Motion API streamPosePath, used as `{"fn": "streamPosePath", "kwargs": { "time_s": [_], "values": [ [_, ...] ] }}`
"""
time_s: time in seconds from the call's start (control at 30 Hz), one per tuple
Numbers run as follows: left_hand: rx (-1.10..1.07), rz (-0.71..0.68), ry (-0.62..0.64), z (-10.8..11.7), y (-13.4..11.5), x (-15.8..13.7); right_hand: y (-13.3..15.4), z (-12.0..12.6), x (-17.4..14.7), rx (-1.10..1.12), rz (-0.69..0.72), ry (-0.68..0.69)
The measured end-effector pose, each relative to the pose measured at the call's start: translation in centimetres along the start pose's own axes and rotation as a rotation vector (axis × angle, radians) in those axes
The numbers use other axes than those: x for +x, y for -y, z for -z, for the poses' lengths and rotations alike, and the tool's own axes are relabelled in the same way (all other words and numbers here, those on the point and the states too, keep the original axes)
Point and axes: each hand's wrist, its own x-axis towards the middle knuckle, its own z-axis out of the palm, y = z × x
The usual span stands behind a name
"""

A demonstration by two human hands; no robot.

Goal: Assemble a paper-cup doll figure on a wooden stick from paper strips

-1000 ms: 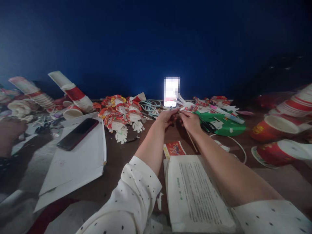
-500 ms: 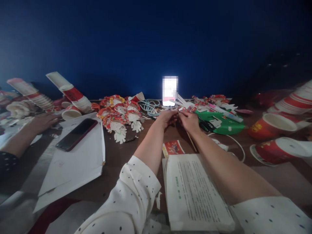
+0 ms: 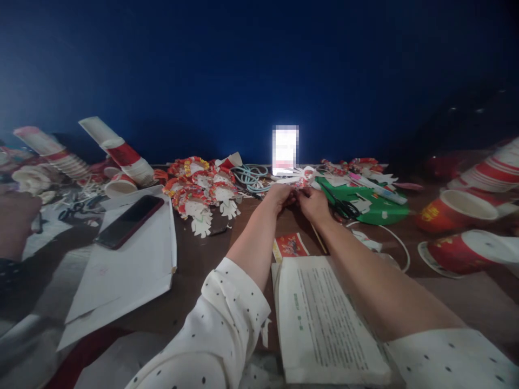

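Note:
My left hand (image 3: 284,196) and my right hand (image 3: 313,202) meet over the middle of the table, fingers closed in pinches. Between them they hold a red-and-white cut paper piece (image 3: 305,176) with white strips fanning out to the left. The fingertips and the lower part of the piece are partly hidden. Close to my right hand lie black-handled scissors (image 3: 344,207) on a green sheet (image 3: 387,217). Left of my hands sits a pile of red-and-white paper crafts (image 3: 198,186) with fringed white ends. Behind my hands stands a lit phone screen (image 3: 285,151).
A co-worker's hand (image 3: 16,221) is at the far left, near scissors (image 3: 71,210). A dark phone (image 3: 130,221) lies on white papers (image 3: 121,281). Printed pages (image 3: 330,319) and a red card (image 3: 292,245) are before me. Paper cups (image 3: 466,208) stand right; a light blue cord (image 3: 249,175) lies behind.
The paper piece has turned in my hands, its strips now pointing left and its red-and-white part raised. The co-worker's hand has pulled back to the left, uncovering scissors.

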Motion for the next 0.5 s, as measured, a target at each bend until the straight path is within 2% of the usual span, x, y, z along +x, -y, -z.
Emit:
{"fn": "streamPosePath", "kwargs": {
  "time_s": [0.17,0.5],
  "values": [
    [-0.005,-0.032,0.034,0.08,0.16,0.32,-0.3,-0.17,0.0,0.047,-0.042,-0.003],
    [0.025,-0.023,0.019,-0.04,0.1,0.28,0.18,-0.12,-0.2,0.117,-0.065,-0.008]
  ]
}}
